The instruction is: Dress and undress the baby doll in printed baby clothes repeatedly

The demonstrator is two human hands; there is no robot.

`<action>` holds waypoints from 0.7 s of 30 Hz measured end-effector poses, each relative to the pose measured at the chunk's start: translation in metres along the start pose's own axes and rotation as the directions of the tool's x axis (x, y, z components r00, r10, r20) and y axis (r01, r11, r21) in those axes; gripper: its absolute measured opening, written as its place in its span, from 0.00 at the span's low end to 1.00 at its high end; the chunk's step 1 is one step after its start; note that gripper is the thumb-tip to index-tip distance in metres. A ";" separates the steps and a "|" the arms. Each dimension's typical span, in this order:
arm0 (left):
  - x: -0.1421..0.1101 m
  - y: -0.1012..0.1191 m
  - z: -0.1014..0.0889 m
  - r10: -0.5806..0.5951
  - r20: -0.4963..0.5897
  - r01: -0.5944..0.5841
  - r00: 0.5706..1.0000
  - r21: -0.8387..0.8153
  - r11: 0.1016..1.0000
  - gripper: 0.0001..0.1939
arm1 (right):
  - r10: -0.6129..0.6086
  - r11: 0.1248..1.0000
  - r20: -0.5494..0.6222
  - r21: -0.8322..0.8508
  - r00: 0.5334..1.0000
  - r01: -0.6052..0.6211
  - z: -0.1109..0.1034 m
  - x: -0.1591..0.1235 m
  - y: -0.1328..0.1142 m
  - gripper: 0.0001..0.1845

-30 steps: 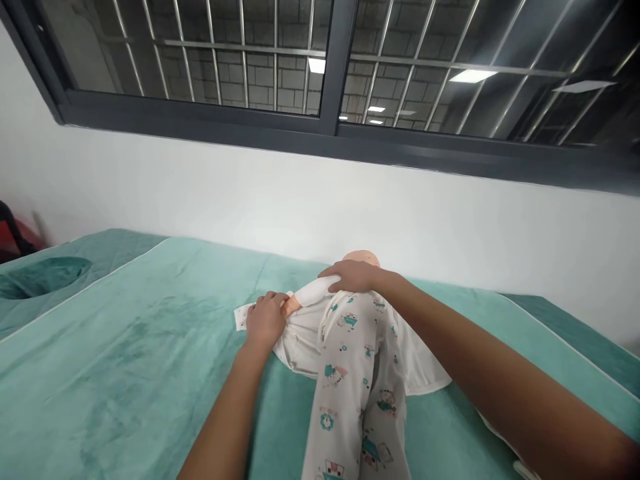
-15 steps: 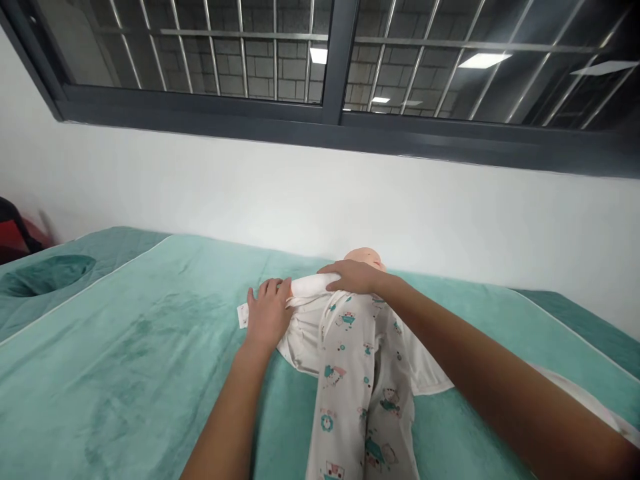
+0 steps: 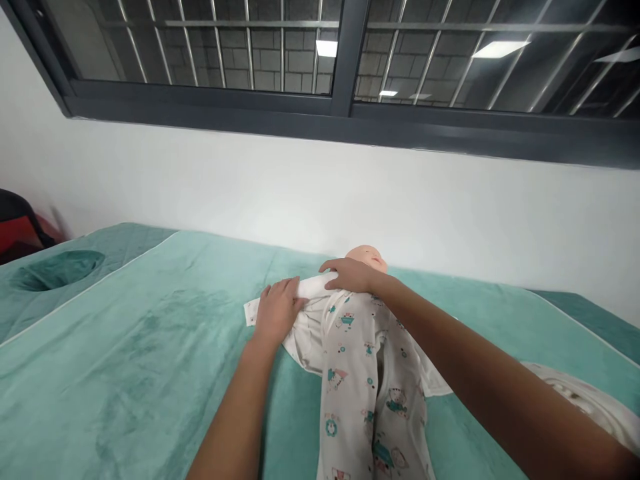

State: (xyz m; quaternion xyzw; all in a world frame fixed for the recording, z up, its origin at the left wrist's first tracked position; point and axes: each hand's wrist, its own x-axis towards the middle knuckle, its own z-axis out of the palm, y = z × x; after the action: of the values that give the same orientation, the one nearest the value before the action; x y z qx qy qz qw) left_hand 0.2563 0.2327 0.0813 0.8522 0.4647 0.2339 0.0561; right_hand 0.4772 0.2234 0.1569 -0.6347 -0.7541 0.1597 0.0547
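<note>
A baby doll (image 3: 367, 255) lies on the green bed cover with its head near the wall. It wears white baby clothes (image 3: 350, 373) printed with small teal and pink figures. My left hand (image 3: 280, 310) is closed over the outer end of the white sleeve (image 3: 314, 285), with a cuff (image 3: 251, 312) showing past its fingers. My right hand (image 3: 353, 275) grips the same sleeve nearer the doll's shoulder, thumb and fingers curled on the cloth. The doll's arm is hidden inside the sleeve, and my right forearm covers part of its body.
The green bed cover (image 3: 150, 347) spreads on both sides, with a round hollow (image 3: 57, 270) at the far left. A white cloth (image 3: 585, 400) lies at the right, partly behind my forearm. Behind stand a white wall (image 3: 225, 180) and a barred window (image 3: 280, 57). A red and black object (image 3: 20, 230) is at the left edge.
My left hand has slid slightly inward and up along the sleeve, toward my right hand. More of the white cloth at the right shows. The view has shifted a little.
</note>
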 end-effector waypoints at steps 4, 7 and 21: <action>0.002 -0.001 -0.002 -0.057 0.095 0.053 0.994 0.039 0.998 0.13 | -0.032 0.999 -0.023 0.042 0.999 0.033 0.003 0.000 -0.007 0.21; 0.001 -0.002 -0.008 -0.107 0.069 0.103 0.992 0.055 0.993 0.12 | -0.048 0.991 -0.113 0.116 0.992 0.061 0.003 -0.010 -0.008 0.16; -0.001 0.000 -0.002 -0.326 0.035 0.325 0.945 0.031 0.945 0.15 | 0.607 0.787 -0.615 0.376 0.504 -0.489 0.076 -0.123 0.093 0.17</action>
State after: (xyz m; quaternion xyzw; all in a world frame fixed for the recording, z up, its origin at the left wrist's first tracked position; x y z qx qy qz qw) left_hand 0.2556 0.2317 0.0826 0.7688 0.6006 0.1990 0.0926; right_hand 0.5662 0.1043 0.0711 -0.8446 -0.4166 -0.0307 0.3349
